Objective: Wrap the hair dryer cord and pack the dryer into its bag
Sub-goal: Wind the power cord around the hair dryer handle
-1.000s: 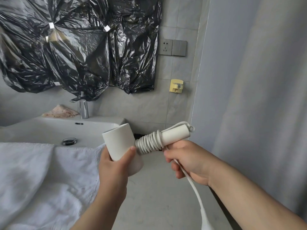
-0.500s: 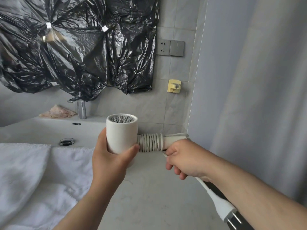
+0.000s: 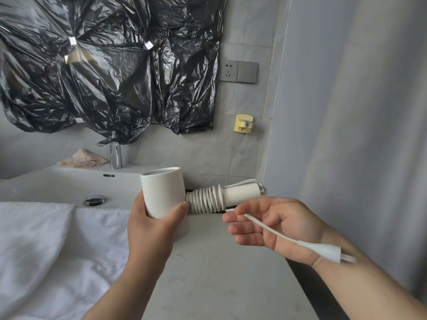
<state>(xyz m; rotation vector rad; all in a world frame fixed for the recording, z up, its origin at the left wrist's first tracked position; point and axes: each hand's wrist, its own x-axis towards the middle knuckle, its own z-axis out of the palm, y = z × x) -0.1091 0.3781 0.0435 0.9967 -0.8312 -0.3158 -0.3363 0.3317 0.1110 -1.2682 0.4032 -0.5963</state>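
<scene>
My left hand (image 3: 151,227) grips the barrel of the white hair dryer (image 3: 163,194), held above the counter with its handle pointing right. Several turns of white cord (image 3: 204,200) are wound around the handle near the barrel. My right hand (image 3: 277,224) is palm up below the handle's end, fingers spread. The loose end of the cord lies across that palm, and the plug (image 3: 323,250) hangs past my wrist. No bag for the dryer is in view.
A white towel (image 3: 46,250) covers the counter's left side, in front of a white sink (image 3: 69,185) with a chrome tap (image 3: 115,155). Black plastic sheeting (image 3: 104,65) hangs on the wall. A socket (image 3: 231,70) and a yellow hook (image 3: 243,124) are on the tiles; a grey curtain (image 3: 358,135) is at right.
My right hand has let go of the handle, dropped below it and opened palm up, with the cord's end now draped across it. The plug has swung up beside my wrist.
</scene>
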